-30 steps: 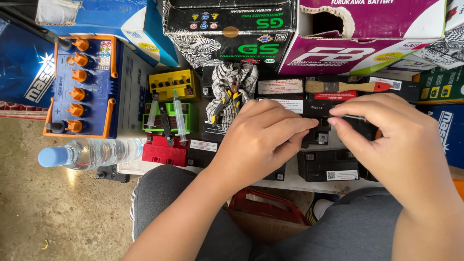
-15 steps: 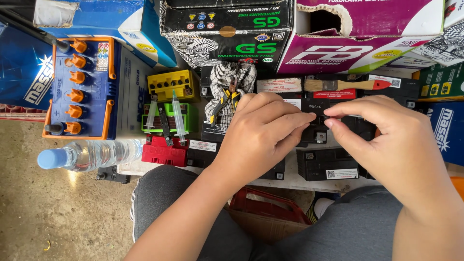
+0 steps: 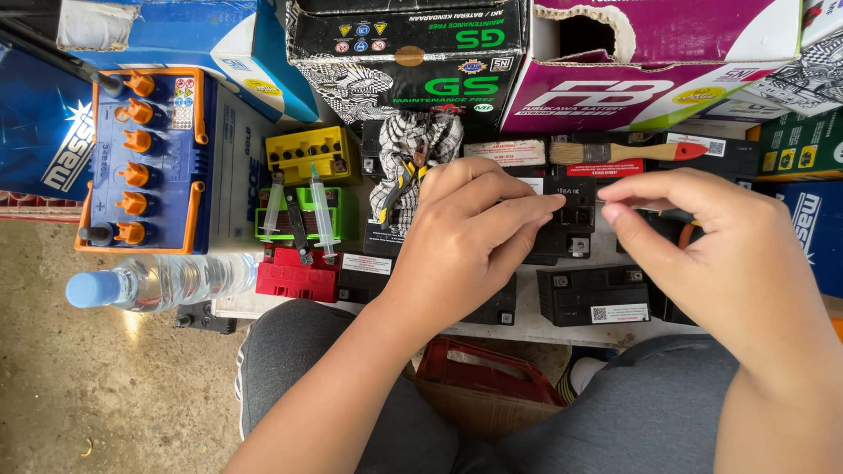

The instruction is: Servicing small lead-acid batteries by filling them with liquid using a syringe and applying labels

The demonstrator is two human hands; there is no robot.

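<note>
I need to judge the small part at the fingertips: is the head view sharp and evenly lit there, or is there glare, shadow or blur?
Head view: even daylight, sharp on the left hand and right hand; no motion blur; only a bright glint beside the water bottle; soft shadow beneath the hands over the black battery; whatever the fingertips pinch is too small to make out.

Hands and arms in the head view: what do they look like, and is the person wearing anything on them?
Both the left hand and the right hand are bare: no gloves, rings, watch or bands show. The forearms are bare too, with no sleeve reaching into the picture. Fingernails are short and unpainted. Below the arms, grey trousers cover the knees.
</note>
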